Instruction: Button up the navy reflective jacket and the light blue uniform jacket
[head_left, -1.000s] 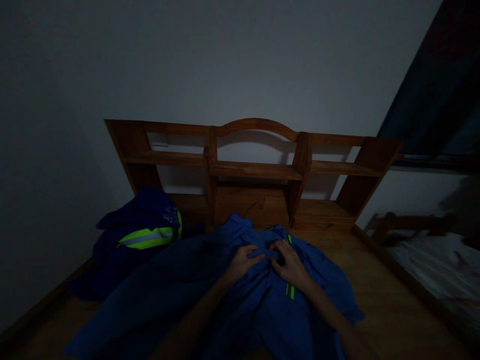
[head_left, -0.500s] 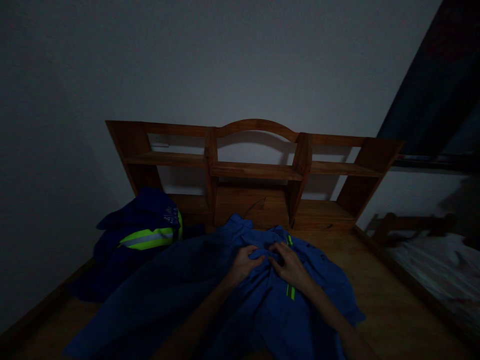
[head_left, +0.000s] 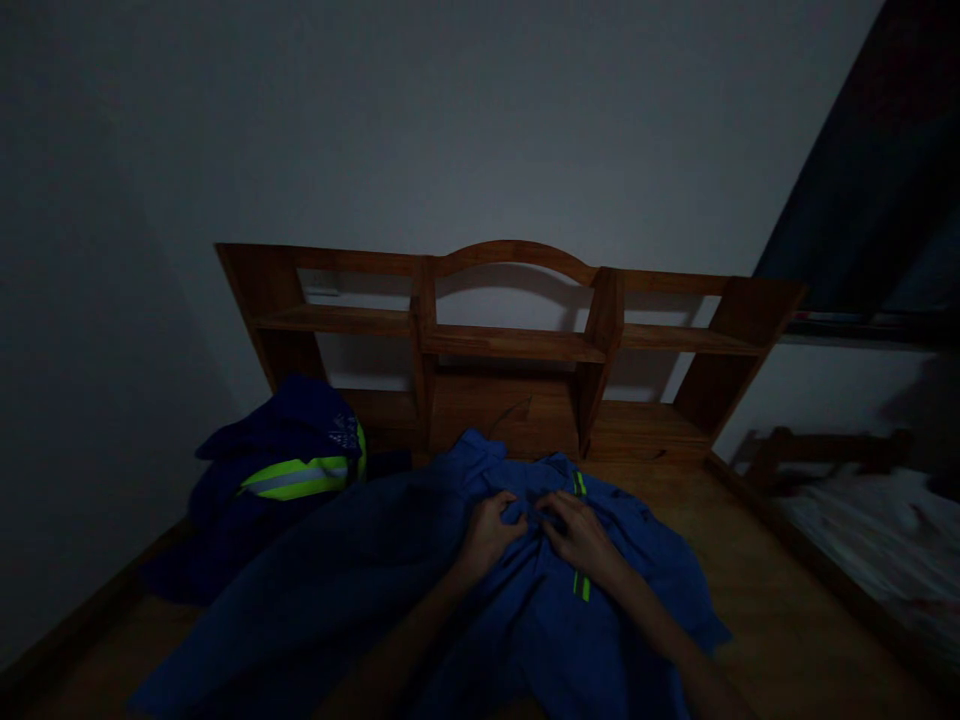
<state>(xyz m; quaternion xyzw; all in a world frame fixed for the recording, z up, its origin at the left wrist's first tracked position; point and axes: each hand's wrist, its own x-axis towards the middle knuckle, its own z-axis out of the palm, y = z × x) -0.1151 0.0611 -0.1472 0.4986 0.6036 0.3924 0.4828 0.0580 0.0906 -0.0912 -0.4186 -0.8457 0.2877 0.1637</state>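
Note:
A blue work jacket (head_left: pixel 555 620) with yellow-green strips lies spread out in front of me, its cloth creased around my hands. Left of its middle, my left hand (head_left: pixel 489 530) pinches the fabric between thumb and fingers. Close beside it, my right hand (head_left: pixel 576 532) grips the cloth near the upper yellow-green strip. The fingertips of both hands nearly meet over the front of the jacket. Whatever small fastening may lie between them is too dark to make out.
A darker blue garment (head_left: pixel 277 470) with a wide reflective band lies heaped at the left. Behind stands a wooden headboard shelf (head_left: pixel 514 343) against the pale wall. Wooden boards (head_left: pixel 757 570) show at the right, and whitish bedding (head_left: pixel 862 530) lies beyond the raised edge.
Both hands have shifted very slightly lower on the jacket, their fingers still pinching the cloth. The garments have hardly moved.

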